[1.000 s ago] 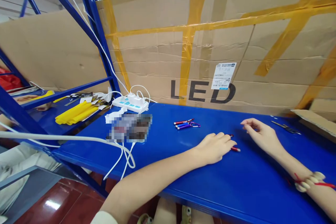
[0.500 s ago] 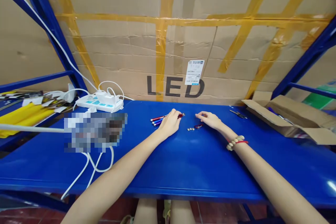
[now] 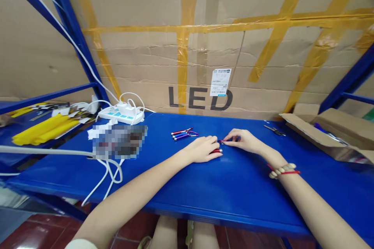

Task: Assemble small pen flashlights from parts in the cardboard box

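My left hand (image 3: 206, 149) lies palm down with its fingers curled round a slim red metal tube (image 3: 216, 150), like a penlight, whose silvery end sticks out. Just right of it, my right hand (image 3: 244, 141) pinches a small dark red clip (image 3: 223, 141) between thumb and fingertips, close to my left fingers. Left of my hands, several similar slim tubes (image 3: 181, 135), red, blue and purple, lie side by side with clips at their ends. The small round silvery discs seen earlier are hidden, and my left hand covers that area.
On the blue tabletop (image 3: 181, 186) stand a white power strip (image 3: 121, 114) with cables and a pixelated object (image 3: 119, 141). Keys (image 3: 274, 130) and an open cardboard box (image 3: 330, 136) lie right. A big carton (image 3: 140, 58) backs the table; yellow-handled items (image 3: 48, 129) lie left.
My left hand has moved right and nearer with the red tube, away from the other tubes. My right hand has closed on the dark red clip. The camera view has shifted slightly.
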The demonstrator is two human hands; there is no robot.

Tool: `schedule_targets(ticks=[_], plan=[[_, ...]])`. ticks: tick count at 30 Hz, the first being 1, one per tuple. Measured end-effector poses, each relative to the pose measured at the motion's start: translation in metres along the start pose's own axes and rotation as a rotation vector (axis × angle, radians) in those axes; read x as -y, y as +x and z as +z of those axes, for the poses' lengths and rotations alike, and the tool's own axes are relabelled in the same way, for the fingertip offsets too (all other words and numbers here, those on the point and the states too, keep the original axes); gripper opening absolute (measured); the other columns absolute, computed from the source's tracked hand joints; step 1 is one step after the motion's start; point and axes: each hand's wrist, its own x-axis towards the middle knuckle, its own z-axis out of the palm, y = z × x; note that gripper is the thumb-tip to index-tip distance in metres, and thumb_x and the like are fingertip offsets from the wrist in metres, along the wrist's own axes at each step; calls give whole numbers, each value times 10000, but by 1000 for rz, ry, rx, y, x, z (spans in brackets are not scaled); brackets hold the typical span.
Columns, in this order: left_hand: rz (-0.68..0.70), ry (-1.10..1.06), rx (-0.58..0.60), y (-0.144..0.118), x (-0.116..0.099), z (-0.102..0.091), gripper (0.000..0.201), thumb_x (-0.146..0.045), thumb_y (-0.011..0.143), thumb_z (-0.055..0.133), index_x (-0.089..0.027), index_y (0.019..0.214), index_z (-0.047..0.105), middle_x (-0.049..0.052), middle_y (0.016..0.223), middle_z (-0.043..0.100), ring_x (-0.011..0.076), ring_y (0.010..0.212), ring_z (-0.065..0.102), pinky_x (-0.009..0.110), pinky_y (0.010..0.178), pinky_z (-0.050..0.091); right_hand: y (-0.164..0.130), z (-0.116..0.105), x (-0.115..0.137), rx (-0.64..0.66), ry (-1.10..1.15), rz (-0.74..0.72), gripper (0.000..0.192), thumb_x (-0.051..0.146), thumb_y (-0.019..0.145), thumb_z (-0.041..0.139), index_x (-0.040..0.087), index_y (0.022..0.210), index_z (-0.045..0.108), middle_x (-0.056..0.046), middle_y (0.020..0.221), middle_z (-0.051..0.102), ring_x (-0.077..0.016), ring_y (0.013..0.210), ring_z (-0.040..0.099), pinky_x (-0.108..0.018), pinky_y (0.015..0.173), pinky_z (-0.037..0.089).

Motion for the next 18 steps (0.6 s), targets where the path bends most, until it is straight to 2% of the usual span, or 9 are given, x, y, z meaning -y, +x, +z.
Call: schedule_targets(ticks=[5, 8, 11, 13, 15, 18], plan=[[-67, -84, 5, -1, 1, 2, 295, -409, 882, 456, -137, 941, 552, 78, 986, 534, 178, 854, 537, 275, 746, 434, 1, 5, 7, -35, -149, -144, 268, 404, 793, 527, 202, 765, 702, -57, 879, 650, -149, 710, 604, -257, 657, 466], [-157, -172, -47, -2, 0, 1, 305, -426, 839, 522, -141, 942, 547, 69, 960, 544, 191, 871, 537, 290, 749, 445, 1, 4, 13, -104, -218, -199, 282, 393, 830, 490, 207, 803, 700, -48, 921, 666, -170, 780, 627, -270, 677, 483], [-321, -329, -221, -2, -3, -2, 523, -497, 751, 607, -146, 1119, 490, 67, 1007, 544, 204, 902, 535, 309, 760, 457, 0, 2, 23, -308, -260, -234, 275, 393, 842, 492, 211, 857, 698, -41, 923, 681, -181, 807, 642, -273, 675, 503], [-436, -477, -350, -1, -5, -3, 631, -516, 762, 584, -175, 1258, 395, 64, 1065, 531, 183, 868, 541, 309, 756, 465, -1, 3, 33, -443, -261, -276, 272, 385, 850, 492, 205, 859, 696, -43, 909, 687, -178, 798, 651, -268, 672, 516], [-510, -653, -444, 0, -6, -2, 582, -472, 830, 511, -211, 1320, 335, 57, 1107, 522, 139, 775, 543, 292, 735, 471, -2, 6, 44, -517, -255, -342, 266, 362, 862, 486, 196, 851, 695, -44, 900, 689, -170, 800, 654, -263, 696, 524], [-522, -870, -521, 3, -9, 2, 423, -372, 889, 439, -202, 1276, 424, 57, 1124, 544, 116, 760, 550, 268, 757, 469, -3, 13, 56, -527, -259, -435, 258, 331, 876, 474, 193, 855, 692, -36, 912, 686, -155, 813, 653, -251, 708, 529]])
